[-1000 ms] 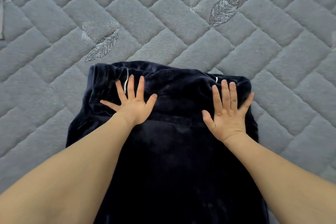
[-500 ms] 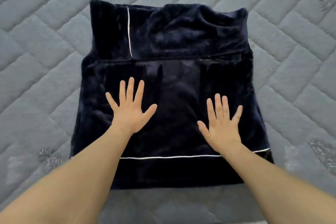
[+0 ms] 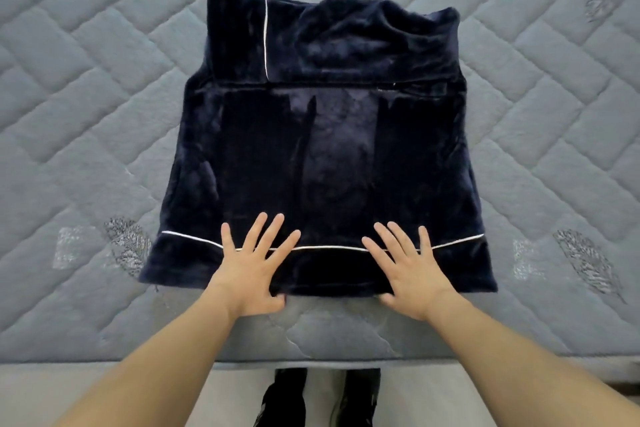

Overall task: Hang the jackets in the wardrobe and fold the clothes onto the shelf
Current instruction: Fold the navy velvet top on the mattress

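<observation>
head view: only cam, looks down on bed (image 3: 86,121), grey quilted cover w/ leaf motifs.
garment: navy plush garment (image 3: 322,149) lies flat mid-frame on bed, far end already folded over into a band across upper part; white piping (image 3: 325,248) runs across near hem.
left hand (image 3: 251,265): fingers straight & spread, palm pressing lower hem, holding nothing.
right hand (image 3: 412,270): same, flat on hem right of centre, thumb at the edge.
handling: prob. soft, thick, floppy, light; pile may slip on itself, so folds could slide.
where to grab: judge best at both near hem corners, lower left & lower right of cloth.
other: shoes (image 3: 318,399) at bottom centre; wardrobe & shelf not in view.
</observation>
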